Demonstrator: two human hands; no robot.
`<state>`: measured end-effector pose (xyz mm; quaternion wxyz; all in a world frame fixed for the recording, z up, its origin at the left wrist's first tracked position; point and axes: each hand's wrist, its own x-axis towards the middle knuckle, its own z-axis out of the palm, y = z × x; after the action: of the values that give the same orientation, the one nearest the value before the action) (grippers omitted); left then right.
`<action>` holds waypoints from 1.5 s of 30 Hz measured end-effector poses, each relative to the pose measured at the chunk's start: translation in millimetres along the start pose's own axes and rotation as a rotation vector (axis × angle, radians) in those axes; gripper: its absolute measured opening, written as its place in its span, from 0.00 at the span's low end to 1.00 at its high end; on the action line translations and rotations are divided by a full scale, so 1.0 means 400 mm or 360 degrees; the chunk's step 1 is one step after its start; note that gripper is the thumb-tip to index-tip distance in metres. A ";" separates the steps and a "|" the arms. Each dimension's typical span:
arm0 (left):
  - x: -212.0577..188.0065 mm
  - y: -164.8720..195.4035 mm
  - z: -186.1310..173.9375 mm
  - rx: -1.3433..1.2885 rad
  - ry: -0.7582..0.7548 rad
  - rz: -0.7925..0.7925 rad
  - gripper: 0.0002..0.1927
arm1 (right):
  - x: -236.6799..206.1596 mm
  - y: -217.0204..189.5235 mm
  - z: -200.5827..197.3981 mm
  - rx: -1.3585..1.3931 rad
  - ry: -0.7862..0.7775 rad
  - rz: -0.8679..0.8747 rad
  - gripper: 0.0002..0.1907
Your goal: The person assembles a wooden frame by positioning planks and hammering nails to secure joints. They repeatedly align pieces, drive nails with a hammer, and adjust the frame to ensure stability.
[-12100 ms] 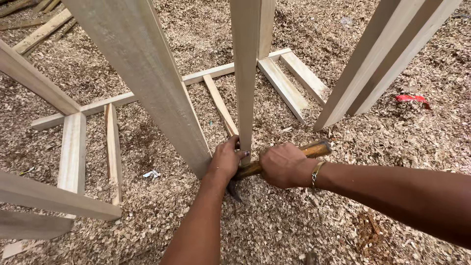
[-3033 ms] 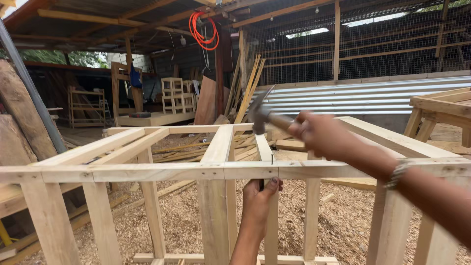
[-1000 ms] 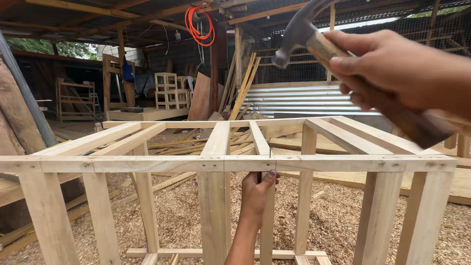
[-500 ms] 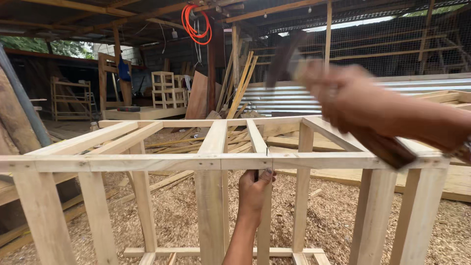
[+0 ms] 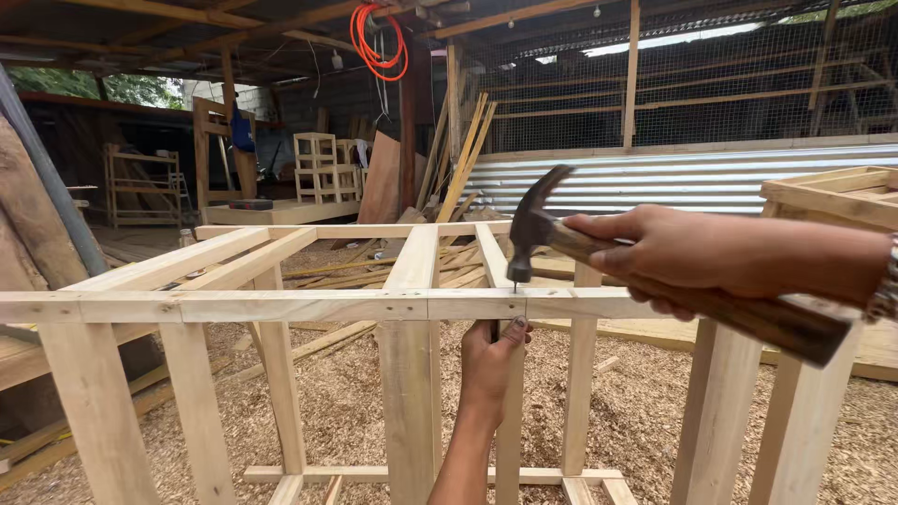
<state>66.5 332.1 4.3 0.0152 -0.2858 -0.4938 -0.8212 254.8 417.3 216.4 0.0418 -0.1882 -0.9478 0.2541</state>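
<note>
A pale wooden frame of slats and posts stands in front of me. My right hand grips a claw hammer by its wooden handle, and the steel head rests on a nail at the top of the near rail. My left hand reaches up from below and holds the upright slat just under that rail, thumb by the joint. The nail itself is barely visible under the hammer face.
Wood shavings cover the ground. Another wooden frame stands at the right. Behind are a corrugated metal sheet, leaning boards, wooden shelves and chairs, and an orange cable coil hanging overhead.
The hammer was raised high a second ago, swung down in a blur, and now its head sits on the rail. My left hand has stayed on the upright slat.
</note>
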 end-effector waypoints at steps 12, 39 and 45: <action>-0.001 -0.005 -0.012 0.0013 -0.0061 0.0014 0.13 | 0.028 0.053 -0.004 -0.0335 0.0328 0.0000 0.35; 0.007 0.010 -0.006 -0.0009 -0.0087 0.0170 0.15 | -0.006 0.020 0.013 -0.0233 0.0202 -0.0037 0.33; 0.005 0.005 -0.013 0.0025 -0.0091 0.0051 0.14 | -0.009 -0.014 -0.071 0.0086 0.0451 -0.0411 0.28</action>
<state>62.9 327.1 5.2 0.0166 -0.3168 -0.4958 -0.8084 261.1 424.9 244.0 0.2122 -0.0977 -0.9415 0.2429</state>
